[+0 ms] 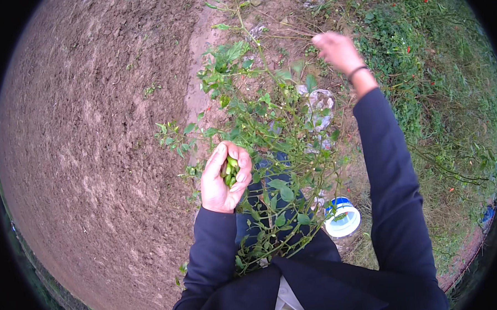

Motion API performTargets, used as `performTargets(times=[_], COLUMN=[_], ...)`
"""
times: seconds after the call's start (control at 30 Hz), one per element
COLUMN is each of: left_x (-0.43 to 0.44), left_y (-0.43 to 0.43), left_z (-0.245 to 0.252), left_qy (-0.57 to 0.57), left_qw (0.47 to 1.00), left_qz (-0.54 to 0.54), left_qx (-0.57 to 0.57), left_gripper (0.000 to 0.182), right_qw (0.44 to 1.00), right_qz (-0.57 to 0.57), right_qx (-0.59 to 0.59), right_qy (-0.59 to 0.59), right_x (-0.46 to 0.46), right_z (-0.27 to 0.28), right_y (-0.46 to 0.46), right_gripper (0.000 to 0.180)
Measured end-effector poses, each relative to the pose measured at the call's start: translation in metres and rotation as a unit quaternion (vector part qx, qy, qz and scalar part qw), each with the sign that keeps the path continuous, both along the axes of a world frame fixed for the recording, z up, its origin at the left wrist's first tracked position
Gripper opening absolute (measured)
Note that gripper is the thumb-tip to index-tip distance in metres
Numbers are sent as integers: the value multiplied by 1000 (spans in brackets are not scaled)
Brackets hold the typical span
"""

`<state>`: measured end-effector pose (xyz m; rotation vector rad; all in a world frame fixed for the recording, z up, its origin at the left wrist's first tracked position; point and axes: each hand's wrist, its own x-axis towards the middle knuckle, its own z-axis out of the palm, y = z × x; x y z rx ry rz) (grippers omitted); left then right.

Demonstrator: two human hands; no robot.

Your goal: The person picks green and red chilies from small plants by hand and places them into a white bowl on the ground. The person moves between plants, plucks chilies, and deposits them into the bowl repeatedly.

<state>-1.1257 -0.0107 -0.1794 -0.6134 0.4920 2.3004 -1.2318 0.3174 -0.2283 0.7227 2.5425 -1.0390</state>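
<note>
My left hand [226, 176] is cupped around several small green chilli peppers [229, 172], palm side up, just left of a leafy chilli plant [267, 112]. The plant's branches spread between my arms and over my legs. Farther out and to the right, my right hand [337, 51] is blurred, with a dark band at its wrist. Its fingertips are by some thin dry stems [289, 34]; whether they pinch anything cannot be made out.
A white and blue plastic bucket [343, 225] with some green contents stands on the ground to the right. Pale crumpled plastic [321, 106] lies beneath the plant. Denser green plants [410, 52] with red chillies grow along the right. Bare brown soil [93, 132] spreads to the left.
</note>
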Motion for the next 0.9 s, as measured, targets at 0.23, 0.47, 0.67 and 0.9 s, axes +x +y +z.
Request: performTargets(times=[0.23, 0.47, 0.67, 0.9], left_x=[4, 9, 11, 11], left_y=[-9, -10, -13, -18], left_z=[-5, -11, -16, -16], left_qy=[-1, -7, -20, -33], left_qw=[999, 998, 998, 997], left_qz=[44, 53, 56, 70], left_qx=[-26, -22, -30, -32], left_gripper=[29, 26, 25, 25], right_qw=[961, 957, 944, 814], right_qz=[242, 216, 79, -17], right_qx=[8, 182, -316, -577], right_qy=[-133, 67, -46, 72], right_x=[30, 43, 34, 5], right_z=[-145, -110, -82, -63], right_y=[-42, -60, -79, -43], right_gripper=[35, 28, 29, 22])
